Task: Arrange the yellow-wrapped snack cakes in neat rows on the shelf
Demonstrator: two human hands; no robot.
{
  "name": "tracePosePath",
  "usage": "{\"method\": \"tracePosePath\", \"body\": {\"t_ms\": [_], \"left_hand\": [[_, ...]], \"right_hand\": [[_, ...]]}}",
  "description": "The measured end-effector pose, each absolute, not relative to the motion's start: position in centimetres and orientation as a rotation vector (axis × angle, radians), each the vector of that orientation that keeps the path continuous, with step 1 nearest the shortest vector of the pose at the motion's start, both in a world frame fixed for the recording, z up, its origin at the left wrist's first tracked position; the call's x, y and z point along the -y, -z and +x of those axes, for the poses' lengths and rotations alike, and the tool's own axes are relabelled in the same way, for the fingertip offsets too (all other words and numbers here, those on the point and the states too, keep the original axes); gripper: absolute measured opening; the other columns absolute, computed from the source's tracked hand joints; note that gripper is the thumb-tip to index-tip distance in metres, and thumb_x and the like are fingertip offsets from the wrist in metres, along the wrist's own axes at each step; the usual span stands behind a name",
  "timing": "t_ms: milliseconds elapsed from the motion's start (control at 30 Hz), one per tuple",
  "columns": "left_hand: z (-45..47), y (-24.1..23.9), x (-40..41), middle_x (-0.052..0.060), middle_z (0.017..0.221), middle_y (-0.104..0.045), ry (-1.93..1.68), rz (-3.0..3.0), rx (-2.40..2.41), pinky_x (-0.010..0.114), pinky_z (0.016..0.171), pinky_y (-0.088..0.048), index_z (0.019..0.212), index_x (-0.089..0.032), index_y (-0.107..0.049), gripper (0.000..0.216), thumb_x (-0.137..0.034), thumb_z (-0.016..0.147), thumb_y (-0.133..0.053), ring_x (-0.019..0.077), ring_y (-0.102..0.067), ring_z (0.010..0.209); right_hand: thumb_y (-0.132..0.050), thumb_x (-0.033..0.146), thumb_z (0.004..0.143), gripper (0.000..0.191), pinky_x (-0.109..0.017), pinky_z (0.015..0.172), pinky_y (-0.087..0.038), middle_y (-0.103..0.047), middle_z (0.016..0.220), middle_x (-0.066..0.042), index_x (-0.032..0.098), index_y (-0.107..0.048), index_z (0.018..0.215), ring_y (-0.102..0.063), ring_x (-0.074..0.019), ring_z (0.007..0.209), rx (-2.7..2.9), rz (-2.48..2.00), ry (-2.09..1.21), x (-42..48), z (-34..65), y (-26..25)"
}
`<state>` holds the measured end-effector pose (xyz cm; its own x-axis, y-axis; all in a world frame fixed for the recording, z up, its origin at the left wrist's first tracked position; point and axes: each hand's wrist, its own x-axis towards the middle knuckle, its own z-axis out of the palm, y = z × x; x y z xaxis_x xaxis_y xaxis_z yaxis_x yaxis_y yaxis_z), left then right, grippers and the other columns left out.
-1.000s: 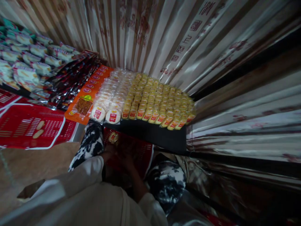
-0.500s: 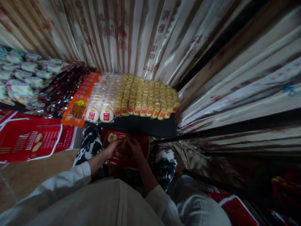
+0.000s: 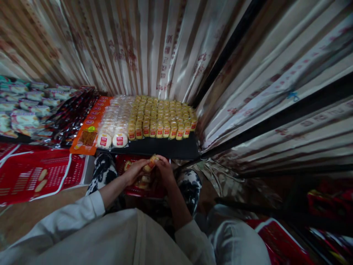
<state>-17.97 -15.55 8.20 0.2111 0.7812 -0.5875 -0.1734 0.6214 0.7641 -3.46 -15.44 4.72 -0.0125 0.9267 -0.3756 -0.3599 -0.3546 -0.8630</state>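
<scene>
My left hand (image 3: 134,172) and my right hand (image 3: 164,171) meet in front of me and both grip a small yellow wrapped snack pack (image 3: 151,163). They hover over an open red box (image 3: 129,167) between my knees, with more packs inside. Just beyond, a black shelf (image 3: 165,148) carries rows of the same yellow packs (image 3: 161,117) and round white packs (image 3: 112,140).
Orange snack bags (image 3: 89,127), dark bags (image 3: 68,117) and pale green-white bags (image 3: 19,110) lie to the left on the shelf. A flat red carton (image 3: 33,176) lies at the left. Striped metallic sheeting (image 3: 248,92) forms the walls. Another red box (image 3: 278,243) sits at the lower right.
My hands came up out of the red box together, now holding a yellow pack at shelf-edge height. The view tilted up and to the right.
</scene>
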Motion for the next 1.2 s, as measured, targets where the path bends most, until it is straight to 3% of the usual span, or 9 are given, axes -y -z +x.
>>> {"method": "tracePosePath", "body": {"t_ms": [133,300,400,600,700,800,900,1200], "left_hand": [[-17.9,-8.5,14.5,0.002,0.081,-0.065,-0.597,1.096,-1.250,0.023,0.067,-0.044,0.088,-0.014,-0.066,0.037,-0.045,0.067,-0.069,0.0146,-0.057,0.076],[-17.2,-9.4,12.3,0.000,0.081,-0.060,-0.571,1.481,-1.131,0.022,0.065,-0.041,0.115,-0.015,-0.057,0.054,-0.034,0.066,-0.069,0.0114,-0.051,0.069],[-16.3,-9.7,11.4,-0.003,0.072,-0.056,-0.525,1.515,-1.040,0.021,0.058,-0.039,0.124,-0.013,-0.049,0.056,-0.030,0.071,-0.061,0.0098,-0.048,0.061],[-13.5,-10.4,8.3,-0.002,0.076,-0.057,-0.679,1.547,-1.069,0.021,0.061,-0.041,0.102,-0.016,-0.057,0.036,-0.023,0.067,-0.062,0.0103,-0.051,0.066],[-11.5,-11.5,5.7,-0.003,0.072,-0.057,-0.747,1.550,-1.135,0.021,0.059,-0.041,0.102,-0.016,-0.057,0.034,-0.022,0.068,-0.061,0.0097,-0.050,0.062],[-9.2,-12.8,2.7,-0.002,0.073,-0.058,-0.789,1.635,-1.234,0.021,0.058,-0.042,0.105,-0.016,-0.058,0.037,-0.021,0.069,-0.062,0.0100,-0.051,0.060],[-6.6,-13.9,0.0,-0.001,0.079,-0.061,-0.813,1.751,-1.321,0.023,0.063,-0.044,0.106,-0.017,-0.059,0.038,-0.018,0.069,-0.064,0.0118,-0.055,0.067],[1.7,-14.9,-3.8,0.007,0.108,-0.062,-0.810,2.101,-1.281,0.030,0.088,-0.044,0.115,-0.018,-0.057,0.036,-0.019,0.079,-0.060,0.0191,-0.058,0.096]], "right_hand": [[-0.076,0.036,0.058,0.050,-0.027,0.068,-0.050,-0.068,0.081,0.001,0.021,-0.059,0.103,-0.063,-0.0154,0.072,0.789,-1.260,-1.533,15.2,-2.2,-5.7],[-0.075,0.031,0.059,0.065,-0.029,0.073,-0.051,-0.067,0.083,0.002,0.021,-0.051,0.119,-0.064,-0.0146,0.075,0.968,-1.175,-1.496,15.0,-0.4,-6.8],[-0.072,0.034,0.064,0.063,-0.031,0.075,-0.051,-0.067,0.088,-0.001,0.021,-0.050,0.122,-0.064,-0.0154,0.078,1.029,-1.183,-1.419,14.4,0.6,-6.9],[-0.050,0.043,0.082,0.048,-0.036,0.085,-0.050,-0.053,0.124,-0.016,0.014,-0.052,0.121,-0.054,-0.0223,0.110,1.139,-1.427,-0.727,11.1,3.3,-6.1],[-0.042,0.041,0.085,0.050,-0.039,0.089,-0.048,-0.044,0.135,-0.018,0.012,-0.048,0.126,-0.043,-0.0249,0.123,1.213,-1.547,-0.487,8.6,4.7,-5.3],[-0.038,0.033,0.085,0.051,-0.046,0.101,-0.037,-0.037,0.141,-0.018,0.011,-0.043,0.132,-0.033,-0.0259,0.131,1.256,-1.682,-0.309,6.4,5.7,-4.2],[-0.036,0.025,0.084,0.051,-0.046,0.107,-0.030,-0.040,0.139,-0.017,0.010,-0.042,0.132,-0.033,-0.0238,0.131,1.320,-1.726,-0.223,4.9,6.2,-3.0],[-0.035,0.022,0.083,0.047,-0.045,0.107,-0.030,-0.046,0.135,-0.014,0.013,-0.049,0.127,-0.036,-0.0223,0.129,1.362,-1.642,-0.297,4.8,7.0,-1.8]]}}
